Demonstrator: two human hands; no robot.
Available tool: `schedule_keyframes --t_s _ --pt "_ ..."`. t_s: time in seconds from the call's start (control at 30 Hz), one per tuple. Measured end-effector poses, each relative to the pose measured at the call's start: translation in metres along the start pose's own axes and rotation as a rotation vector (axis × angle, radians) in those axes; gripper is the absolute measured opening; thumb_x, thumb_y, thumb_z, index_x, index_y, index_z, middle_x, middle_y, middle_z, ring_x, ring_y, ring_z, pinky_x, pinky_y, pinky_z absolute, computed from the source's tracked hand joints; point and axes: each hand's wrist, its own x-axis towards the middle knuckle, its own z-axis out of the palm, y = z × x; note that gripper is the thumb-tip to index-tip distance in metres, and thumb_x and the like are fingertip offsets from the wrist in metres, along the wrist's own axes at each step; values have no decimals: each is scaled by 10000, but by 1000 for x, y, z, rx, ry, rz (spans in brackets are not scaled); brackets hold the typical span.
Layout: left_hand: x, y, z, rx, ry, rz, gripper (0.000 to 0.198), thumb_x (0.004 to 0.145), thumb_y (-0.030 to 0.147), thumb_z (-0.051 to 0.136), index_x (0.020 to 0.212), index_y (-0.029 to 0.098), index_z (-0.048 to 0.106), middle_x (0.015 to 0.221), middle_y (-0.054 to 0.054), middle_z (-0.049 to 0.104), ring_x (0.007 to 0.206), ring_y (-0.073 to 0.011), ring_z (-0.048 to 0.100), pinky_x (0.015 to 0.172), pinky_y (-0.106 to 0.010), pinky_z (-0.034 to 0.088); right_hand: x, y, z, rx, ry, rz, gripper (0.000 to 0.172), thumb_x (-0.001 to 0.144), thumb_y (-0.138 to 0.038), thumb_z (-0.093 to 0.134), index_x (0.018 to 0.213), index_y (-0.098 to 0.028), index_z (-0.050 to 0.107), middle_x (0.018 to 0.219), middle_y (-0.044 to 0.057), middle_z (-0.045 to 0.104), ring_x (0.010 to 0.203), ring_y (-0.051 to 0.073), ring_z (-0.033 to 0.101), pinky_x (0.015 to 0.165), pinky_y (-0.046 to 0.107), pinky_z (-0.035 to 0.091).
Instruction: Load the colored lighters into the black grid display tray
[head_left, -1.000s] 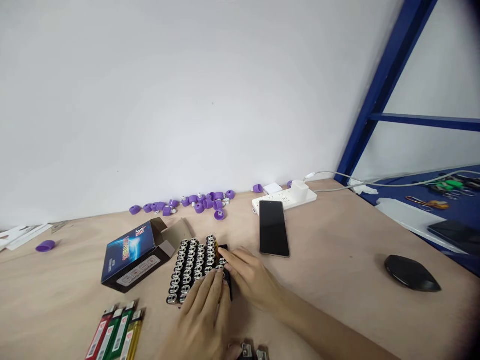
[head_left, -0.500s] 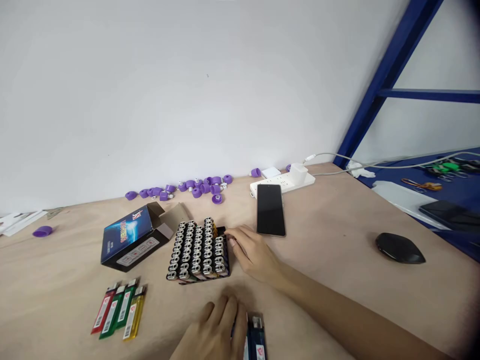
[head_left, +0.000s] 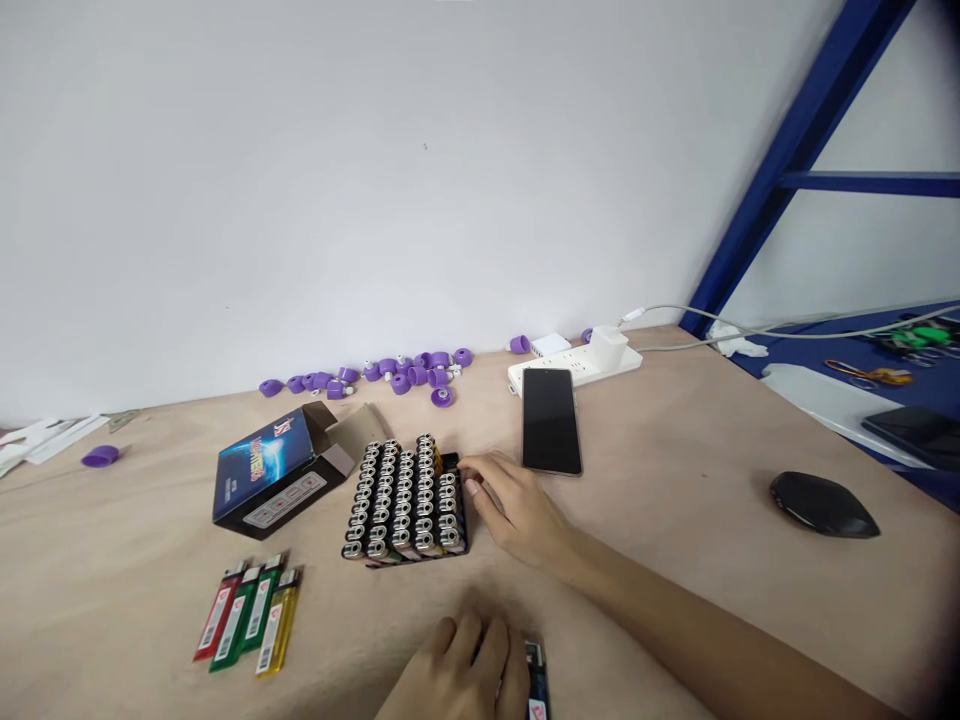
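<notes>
A black tray (head_left: 459, 462) packed with upright lighters (head_left: 401, 510) stands mid-table, its far right corner without lighters. My right hand (head_left: 521, 510) lies at the tray's right side, thumb and forefinger bent against that far corner. Nearer me, my left hand (head_left: 465, 670) is curled down over a dark blue lighter; its fingertips are partly hidden. Beside its fingers another dark blue lighter (head_left: 538, 685) shows on the table. To the left lie a red lighter (head_left: 219, 615), two green lighters (head_left: 235, 622) and a yellow lighter (head_left: 277, 625).
An opened blue lighter box (head_left: 266, 465) lies behind the loose lighters. Purple caps (head_left: 416, 375) line the wall. A phone (head_left: 551, 420) leans by a white power strip (head_left: 585, 365). A black mouse (head_left: 823, 504) sits at the right, near a blue frame (head_left: 780, 170).
My left hand has shifted right over the dark blue lighters, covering more of them. My right hand keeps its place at the tray. The whole view has shifted slightly.
</notes>
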Motion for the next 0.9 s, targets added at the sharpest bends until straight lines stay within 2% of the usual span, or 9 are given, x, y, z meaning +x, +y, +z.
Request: schedule_keyframes --t_s 0.13,0.3,0.37,0.43,0.53,0.6,0.77,0.83,0.9 --pt "-1 -7 -12 -4 94 -10 245 999 206 466 1149 134 645 998 -65 779 806 -210 725 575 -274 545 -2 2 2 58 69 2 212 981 -163 422 1085 -170 606 996 92 676 917 214 626 803 340 473" --pt "-7 -36 -70 68 221 -55 346 1002 308 466 1234 89 599 1153 -115 741 1024 -268 696 757 -320 591 2 -18 -17 171 232 3 190 999 -246 424 933 -186 592 806 31 642 739 160 611 689 283 465" --pt "-10 -46 -87 116 307 -83 474 1016 426 418 1283 61 558 1202 -129 722 1059 -275 686 790 -326 599 8 -36 -33 242 168 21 222 999 -296 433 888 -192 595 715 -1 603 651 142 575 612 260 444" --pt "-13 -51 -96 130 400 -158 529 1006 463 422 1323 51 522 1231 -138 707 1105 -278 668 814 -321 601 15 -55 -46 347 -48 125 213 974 -340 496 902 -185 624 727 2 618 657 145 564 600 257 432" --pt "-13 -51 -95 91 465 -266 575 968 411 519 1417 61 439 1267 -154 683 1181 -294 627 884 -334 592 21 -73 -52 506 -350 287 175 925 -334 586 969 -176 646 841 17 640 748 158 569 644 259 439" --pt "-10 -51 -89 47 482 -285 649 951 394 555 1480 72 358 1271 -161 678 1198 -298 616 918 -353 585 21 -78 -47 613 -448 355 168 898 -325 635 960 -170 643 831 2 599 743 143 534 631 241 426" --pt "-2 -64 -75 -43 499 -270 834 923 481 602 1551 112 195 1409 -185 569 1291 -321 542 996 -431 549 21 -67 -37 651 -435 485 190 868 -339 679 858 -159 620 690 -32 538 556 91 474 476 192 390" --pt "-2 -73 -71 -67 455 -362 923 872 568 636 1554 147 177 1509 -213 441 1357 -366 461 1022 -514 515 25 -52 -38 637 -349 514 257 874 -416 646 864 -160 624 673 -11 588 496 102 505 408 197 404" --pt "-2 -83 -67 -80 382 -407 895 847 573 664 1522 164 242 1498 -225 441 1347 -391 463 1007 -572 507 29 -31 -38 613 -207 511 323 866 -486 625 893 -164 619 750 41 660 554 142 580 409 215 443"
